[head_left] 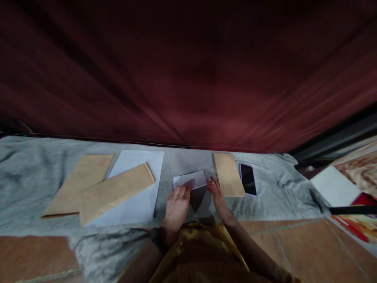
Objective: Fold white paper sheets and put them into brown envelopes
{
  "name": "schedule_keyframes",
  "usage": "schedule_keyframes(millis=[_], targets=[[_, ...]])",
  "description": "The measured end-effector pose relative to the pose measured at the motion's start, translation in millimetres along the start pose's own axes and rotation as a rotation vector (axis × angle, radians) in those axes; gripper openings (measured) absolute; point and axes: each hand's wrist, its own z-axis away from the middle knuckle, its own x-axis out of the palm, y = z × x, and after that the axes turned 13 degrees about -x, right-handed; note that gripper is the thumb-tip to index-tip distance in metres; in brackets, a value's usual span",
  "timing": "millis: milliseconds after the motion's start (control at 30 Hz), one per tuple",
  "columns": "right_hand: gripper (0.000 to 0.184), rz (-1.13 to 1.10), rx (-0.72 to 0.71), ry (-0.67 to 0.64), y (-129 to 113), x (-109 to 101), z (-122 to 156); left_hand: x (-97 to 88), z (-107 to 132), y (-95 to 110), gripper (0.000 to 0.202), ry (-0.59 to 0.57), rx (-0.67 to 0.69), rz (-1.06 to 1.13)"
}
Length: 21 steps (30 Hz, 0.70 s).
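A folded white sheet of paper (196, 178) lies on the grey cloth in front of me, longer from side to side than deep. My left hand (178, 202) is closed over its near left edge, fingers bent and pressed together on the paper. At the right end of the sheet is my right hand (217, 194), with its fingers stretched out and slightly apart at the paper's corner. Just right of that hand lies a brown envelope (229, 175). The undersides of both hands are hidden.
Left of me, a brown envelope (118, 190) overlaps a large white sheet (147, 196) and another brown envelope (79, 181). A phone (248, 179) lies on the right. The grey cloth (279, 192) covers tiled floor (309, 243); a dark red drape (188, 86) hangs behind.
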Motion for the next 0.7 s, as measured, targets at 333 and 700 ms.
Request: schedule_keyframes(millis=[333,700], targets=[[0.052,-0.54,0.267,-0.174,-38,5,4,-11.8,-17,3,0.026,-0.106,-0.857,1.316],[0.029,-0.416,0.387,-0.117,-35,6,-9,2.1,-1,-9,0.046,-0.051,-1.14,1.526]])
